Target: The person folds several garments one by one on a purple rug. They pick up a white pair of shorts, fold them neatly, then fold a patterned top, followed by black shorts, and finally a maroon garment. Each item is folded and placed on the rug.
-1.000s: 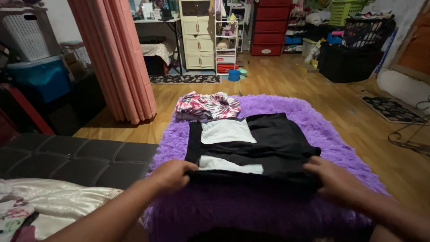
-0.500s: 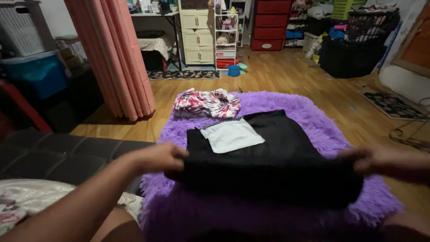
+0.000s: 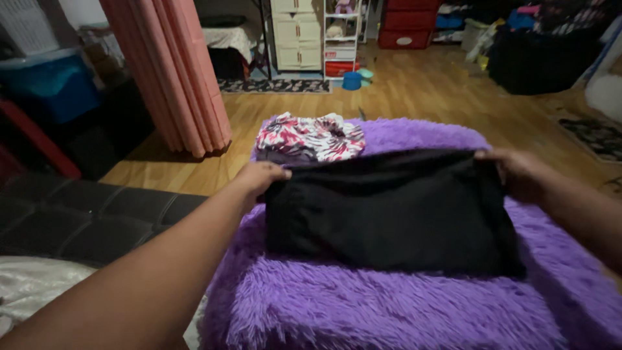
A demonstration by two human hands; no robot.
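A black garment [image 3: 389, 210] lies folded over on a fluffy purple rug [image 3: 363, 304], its white patches hidden under the fold. My left hand [image 3: 261, 177] pinches the garment's far left corner. My right hand [image 3: 515, 172] grips the far right corner. Both hands hold the folded edge at the garment's far side. Just beyond that edge sits a folded red, white and black patterned cloth [image 3: 310, 138] on the rug.
A dark tufted couch [image 3: 97, 217] with a pale cloth [image 3: 32, 291] lies at my left. A pink curtain [image 3: 175, 71] hangs behind it. Wooden floor [image 3: 414, 97] stretches beyond, with drawers, a black bin [image 3: 541, 61] and a small blue bowl [image 3: 352, 80].
Both hands lifted the garment's near edge and carried it away from me to the far edge, folding it in half. The white patches are now covered.
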